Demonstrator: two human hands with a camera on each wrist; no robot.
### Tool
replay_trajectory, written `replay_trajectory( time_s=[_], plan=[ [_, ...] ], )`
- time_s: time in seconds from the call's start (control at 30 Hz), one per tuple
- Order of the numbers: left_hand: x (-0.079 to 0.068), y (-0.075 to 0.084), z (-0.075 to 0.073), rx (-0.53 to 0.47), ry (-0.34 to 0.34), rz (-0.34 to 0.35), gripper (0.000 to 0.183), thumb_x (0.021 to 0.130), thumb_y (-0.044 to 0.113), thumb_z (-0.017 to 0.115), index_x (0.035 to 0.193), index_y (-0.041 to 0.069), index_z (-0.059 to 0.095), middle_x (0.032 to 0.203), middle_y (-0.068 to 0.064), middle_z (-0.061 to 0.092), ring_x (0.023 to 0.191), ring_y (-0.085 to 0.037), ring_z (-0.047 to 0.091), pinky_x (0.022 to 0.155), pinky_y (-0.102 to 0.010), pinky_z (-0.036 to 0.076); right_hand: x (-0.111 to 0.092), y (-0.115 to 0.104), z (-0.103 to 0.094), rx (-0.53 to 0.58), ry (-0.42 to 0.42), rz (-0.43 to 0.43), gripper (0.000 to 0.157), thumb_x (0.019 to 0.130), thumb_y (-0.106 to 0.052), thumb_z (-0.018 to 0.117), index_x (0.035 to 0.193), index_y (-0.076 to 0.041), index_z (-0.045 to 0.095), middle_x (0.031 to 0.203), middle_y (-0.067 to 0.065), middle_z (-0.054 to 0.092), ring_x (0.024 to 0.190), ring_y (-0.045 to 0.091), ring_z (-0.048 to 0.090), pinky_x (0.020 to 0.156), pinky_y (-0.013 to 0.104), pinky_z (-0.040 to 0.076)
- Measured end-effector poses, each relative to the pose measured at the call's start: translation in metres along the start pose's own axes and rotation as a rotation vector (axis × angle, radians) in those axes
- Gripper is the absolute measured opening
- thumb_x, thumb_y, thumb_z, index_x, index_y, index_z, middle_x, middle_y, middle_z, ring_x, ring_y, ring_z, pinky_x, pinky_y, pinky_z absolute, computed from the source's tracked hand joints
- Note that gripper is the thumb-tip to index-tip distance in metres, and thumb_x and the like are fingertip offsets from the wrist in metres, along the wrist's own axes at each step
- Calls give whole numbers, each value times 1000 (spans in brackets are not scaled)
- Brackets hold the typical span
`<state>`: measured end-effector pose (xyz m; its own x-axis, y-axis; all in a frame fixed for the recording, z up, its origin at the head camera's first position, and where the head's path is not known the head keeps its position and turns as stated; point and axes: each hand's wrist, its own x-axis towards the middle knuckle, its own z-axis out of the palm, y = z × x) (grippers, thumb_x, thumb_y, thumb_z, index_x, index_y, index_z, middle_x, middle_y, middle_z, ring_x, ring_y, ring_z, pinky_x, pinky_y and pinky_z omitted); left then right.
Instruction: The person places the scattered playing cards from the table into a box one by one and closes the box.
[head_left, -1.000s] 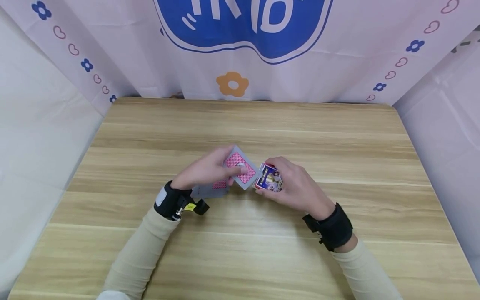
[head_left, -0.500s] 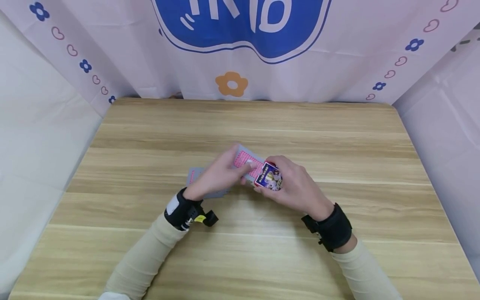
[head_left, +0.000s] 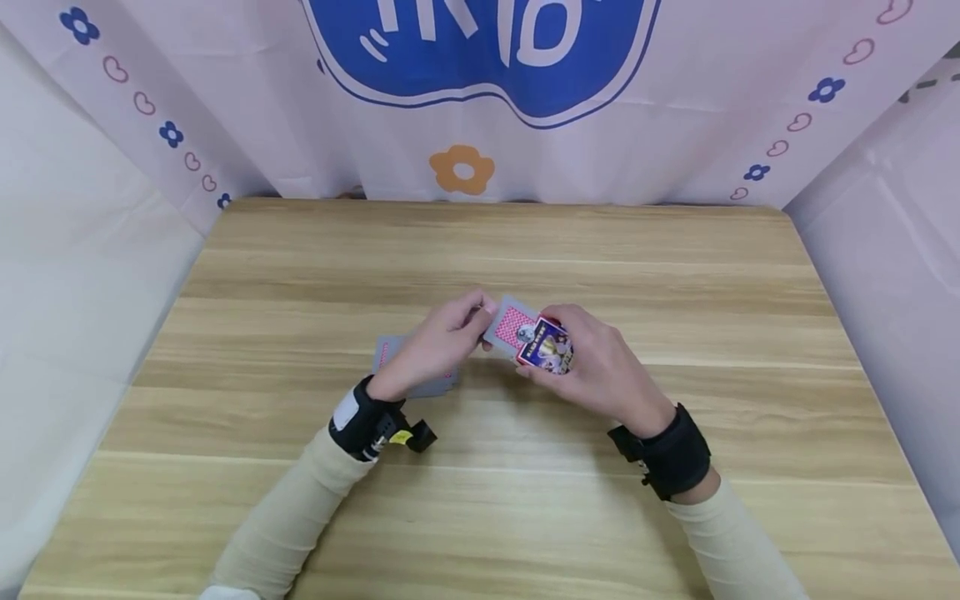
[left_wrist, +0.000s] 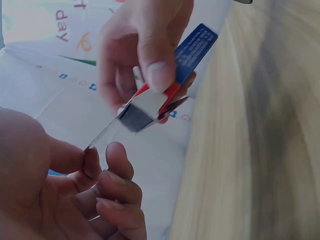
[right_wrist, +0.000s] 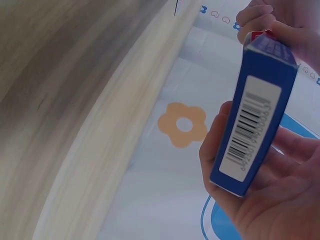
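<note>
My left hand (head_left: 438, 342) pinches the near end of a playing card (head_left: 512, 325) with a red checkered back, between thumb and forefinger. The card's other end meets the mouth of a small blue-and-red card box (head_left: 548, 347); how far it reaches inside is hard to tell. In the left wrist view the card shows as a thin edge, and the box's end flap stands open. My right hand (head_left: 600, 362) grips the box by its sides, and its barcode side (right_wrist: 250, 130) faces the right wrist camera. Whether several cards are held together is unclear.
A loose pile of playing cards (head_left: 387, 348) lies on the wooden table (head_left: 480, 500) beneath my left forearm and hand, partly covered. Behind the table's far edge hangs a white printed cloth (head_left: 360, 158); plain white cloth (head_left: 82, 275) flanks the left side.
The card has gone from above the table at the box's left to the box mouth. My left thumb has drawn back from its face to its end; the box has shifted slightly right.
</note>
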<state>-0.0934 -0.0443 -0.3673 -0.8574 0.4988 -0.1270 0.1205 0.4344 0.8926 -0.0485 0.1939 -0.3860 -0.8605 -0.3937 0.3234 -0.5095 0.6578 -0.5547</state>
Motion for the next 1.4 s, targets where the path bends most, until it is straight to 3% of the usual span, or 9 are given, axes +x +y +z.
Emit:
replay_trajectory(
  time_s=[0.17,0.33,0.5,0.7,0.83,1.03,1.17,1.27,1.4],
  plan=[
    [1,-1,8,23,-48,39,27,115,28,40,110,12,61,94,-11,64,79,-25,58,66,-29,44,0,0,0,-4,-8,-9,68,82,-33,91,131,2,59,121,15,70,92,20,69,75,33,62],
    [0,-1,10,26,-42,44,26,115,28,42,108,14,62,94,-13,63,73,-19,49,63,-28,40,0,0,1,-10,-10,-14,68,82,-32,91,131,2,59,121,15,70,93,20,70,76,35,62],
    [2,-2,17,80,-71,0,24,114,31,45,110,15,62,94,-8,60,74,-17,50,64,-29,40,1,-1,2,1,-17,-19,68,82,-32,92,131,0,59,120,14,70,93,20,70,76,35,62],
    [7,-6,22,118,-119,-47,27,114,36,44,114,14,59,98,-11,61,74,-17,50,63,-30,41,1,-2,2,7,-26,-13,68,82,-34,92,130,0,59,120,13,70,94,20,70,77,35,62],
    [10,-14,11,174,-99,-3,29,113,33,47,115,9,61,101,-9,60,79,-17,53,69,-30,45,1,-3,1,-3,-36,2,70,82,-36,91,132,0,58,121,14,70,94,21,70,78,36,62],
    [12,-27,-18,490,-28,-8,28,105,34,65,115,8,64,116,-12,67,85,-19,61,78,-36,51,1,-4,1,-8,-55,25,73,81,-36,92,135,-1,57,122,14,70,95,22,70,81,38,63],
    [12,-34,-31,623,-39,-54,40,98,39,75,119,7,65,122,-15,67,109,-32,59,98,-51,45,0,-4,1,-10,-61,38,72,82,-36,91,135,-2,57,122,13,70,95,21,70,81,38,62],
    [10,-38,-38,666,-68,-132,50,92,42,81,124,7,64,131,-18,62,129,-44,49,111,-62,36,0,-4,0,-11,-62,43,72,82,-37,91,135,-2,58,122,12,70,94,21,69,80,38,62],
    [9,-43,-43,709,-117,-219,67,83,46,89,132,8,61,144,-21,52,141,-49,35,119,-65,28,0,-4,1,-10,-65,45,71,82,-38,91,135,-2,58,121,12,70,93,20,69,79,36,62]
  ],
)
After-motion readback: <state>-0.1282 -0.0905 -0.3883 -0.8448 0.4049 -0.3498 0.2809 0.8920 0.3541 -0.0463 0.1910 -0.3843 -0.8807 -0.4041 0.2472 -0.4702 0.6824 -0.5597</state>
